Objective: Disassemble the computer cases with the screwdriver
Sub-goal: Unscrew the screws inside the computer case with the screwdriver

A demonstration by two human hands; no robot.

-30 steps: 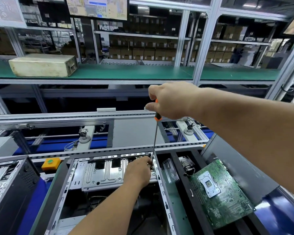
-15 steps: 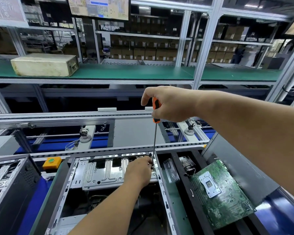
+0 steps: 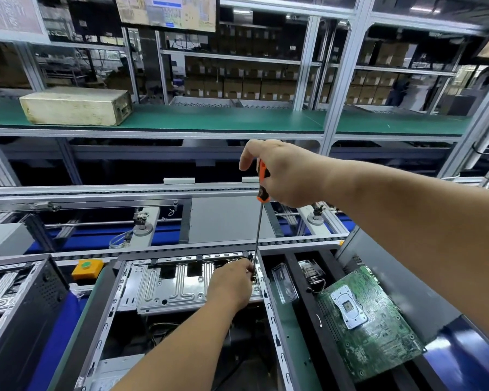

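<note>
Beige box [image 3: 75, 105] on green shelf [image 3: 223, 118]; yellow-housed green button [image 3: 87, 268] by conveyor rail.

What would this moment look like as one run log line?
step: unscrewing | right hand: grips screwdriver | left hand: steadies tip at computer case | motherboard: out, lying right

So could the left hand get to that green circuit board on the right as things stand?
Probably not directly: the left hand steadies the orange-handled screwdriver, and the case's metal wall stands between it and the green circuit board.
</note>
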